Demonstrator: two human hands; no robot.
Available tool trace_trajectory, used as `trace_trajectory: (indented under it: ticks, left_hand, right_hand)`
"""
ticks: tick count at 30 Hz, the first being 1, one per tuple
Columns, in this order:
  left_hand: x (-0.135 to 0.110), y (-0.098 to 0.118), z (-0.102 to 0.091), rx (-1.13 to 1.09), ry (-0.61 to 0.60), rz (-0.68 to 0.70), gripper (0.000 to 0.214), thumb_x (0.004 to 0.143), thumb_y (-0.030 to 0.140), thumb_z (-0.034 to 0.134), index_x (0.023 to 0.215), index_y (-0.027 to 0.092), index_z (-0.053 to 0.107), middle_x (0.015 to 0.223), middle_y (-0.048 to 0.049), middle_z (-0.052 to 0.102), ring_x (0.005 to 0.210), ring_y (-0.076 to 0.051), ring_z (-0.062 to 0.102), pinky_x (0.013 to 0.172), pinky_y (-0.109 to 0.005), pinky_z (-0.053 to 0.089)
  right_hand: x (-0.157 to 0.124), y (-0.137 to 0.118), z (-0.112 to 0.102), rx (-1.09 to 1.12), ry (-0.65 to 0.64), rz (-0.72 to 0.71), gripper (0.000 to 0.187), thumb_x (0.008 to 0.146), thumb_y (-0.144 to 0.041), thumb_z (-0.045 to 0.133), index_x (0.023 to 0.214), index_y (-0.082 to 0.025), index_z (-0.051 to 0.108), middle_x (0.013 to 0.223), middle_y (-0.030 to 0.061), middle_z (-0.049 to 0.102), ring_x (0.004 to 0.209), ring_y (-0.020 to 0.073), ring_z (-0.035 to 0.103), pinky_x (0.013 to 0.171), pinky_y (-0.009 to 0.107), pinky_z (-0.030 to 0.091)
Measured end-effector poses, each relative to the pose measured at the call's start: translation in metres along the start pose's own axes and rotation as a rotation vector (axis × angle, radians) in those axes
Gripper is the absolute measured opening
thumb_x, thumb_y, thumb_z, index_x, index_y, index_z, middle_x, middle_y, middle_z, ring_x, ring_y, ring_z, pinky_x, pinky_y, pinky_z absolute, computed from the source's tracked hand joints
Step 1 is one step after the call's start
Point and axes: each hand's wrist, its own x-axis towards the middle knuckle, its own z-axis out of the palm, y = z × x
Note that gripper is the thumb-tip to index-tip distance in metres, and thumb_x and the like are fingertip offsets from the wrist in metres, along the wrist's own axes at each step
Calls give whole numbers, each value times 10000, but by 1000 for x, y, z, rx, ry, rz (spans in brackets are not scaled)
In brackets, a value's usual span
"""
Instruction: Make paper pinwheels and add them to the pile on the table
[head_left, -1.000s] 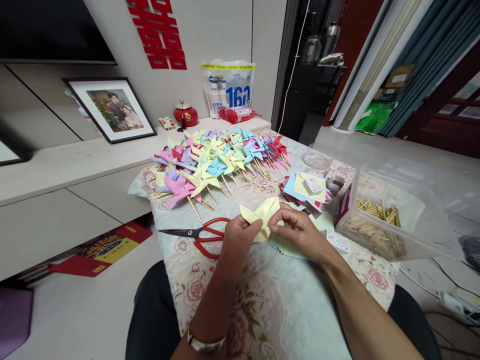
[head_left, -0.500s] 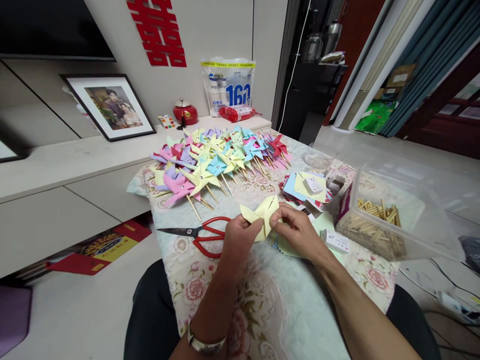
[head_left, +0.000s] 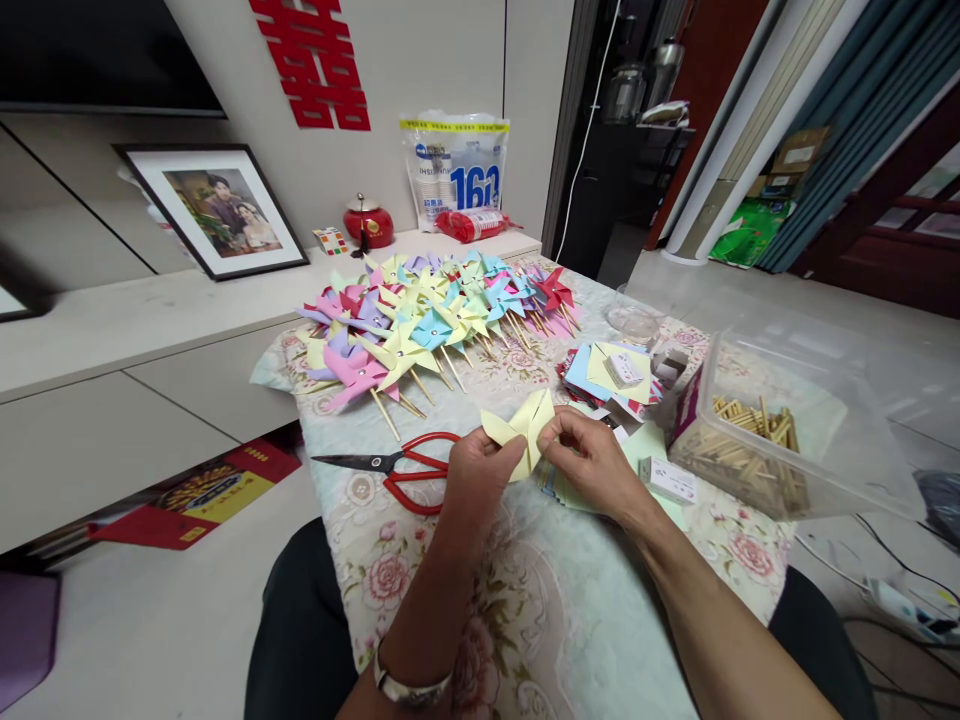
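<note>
A pale yellow paper pinwheel [head_left: 531, 425], its corners folded toward the middle, is held above the table between both hands. My left hand [head_left: 484, 468] pinches its left side, the thumb pressed near the centre. On the right side, my right hand [head_left: 589, 455] grips the paper with thumb and fingers closed. No stick shows on this pinwheel. Red-handled scissors [head_left: 405, 465] lie to the left of my left hand, blades pointing left. Beneath and beside my right hand is a stack of pale paper sheets [head_left: 651, 440], partly hidden.
Finished pinwheels on sticks [head_left: 431, 320] crowd the table's far side. Coloured paper squares [head_left: 581, 375] with a small white box [head_left: 624, 370] lie beyond my right hand. Another small box [head_left: 669, 480] sits nearer. A clear plastic tub [head_left: 697, 430] of short sticks stands at the right edge.
Both hands stay almost in place on the yellow pinwheel, with only a slight shift of the right fingers. The whole view has moved a little.
</note>
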Motion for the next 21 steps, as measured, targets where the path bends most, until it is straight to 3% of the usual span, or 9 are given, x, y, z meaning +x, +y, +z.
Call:
trace_trajectory:
  ticks: [21]
  left_hand:
    - [-1, 0, 0, 59, -8, 17, 171, 548, 217, 762, 691, 127, 739, 668, -27, 739, 577, -150, 620, 561, -234, 475]
  right_hand:
    - [0, 1, 0, -81, -11, -38, 141, 822, -160, 556, 693, -212, 577, 739, -2, 586, 690, 159, 531, 650, 278, 371]
